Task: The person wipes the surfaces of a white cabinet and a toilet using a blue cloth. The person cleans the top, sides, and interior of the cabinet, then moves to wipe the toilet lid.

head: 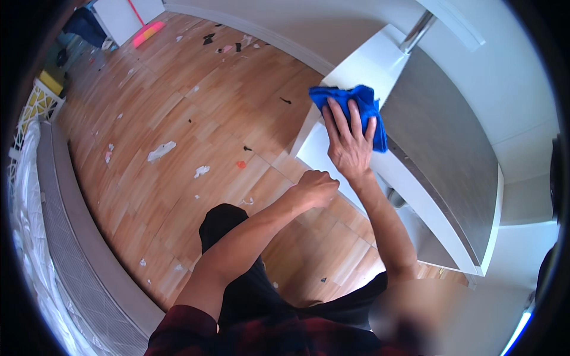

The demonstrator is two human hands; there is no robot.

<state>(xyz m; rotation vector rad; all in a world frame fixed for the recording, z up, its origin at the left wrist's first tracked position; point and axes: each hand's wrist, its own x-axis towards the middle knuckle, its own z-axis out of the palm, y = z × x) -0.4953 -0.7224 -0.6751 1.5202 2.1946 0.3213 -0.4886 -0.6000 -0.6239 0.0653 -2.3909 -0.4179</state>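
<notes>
My right hand lies with spread fingers on a folded blue cloth, pressing it against the edge of a white shelf unit with a dark wood-look top panel. The cloth hangs over the corner beside that panel. My left hand is curled into a loose fist in front of the unit's lower white board; whether anything is inside it cannot be seen. A metal tube stands on the unit's far end.
Scraps of paper and plastic litter the wood-look floor. A plastic-wrapped mattress lies along the left, beside a white lattice basket. A pink broom leans at the back left, near a dark-clothed leg, apparently another person's.
</notes>
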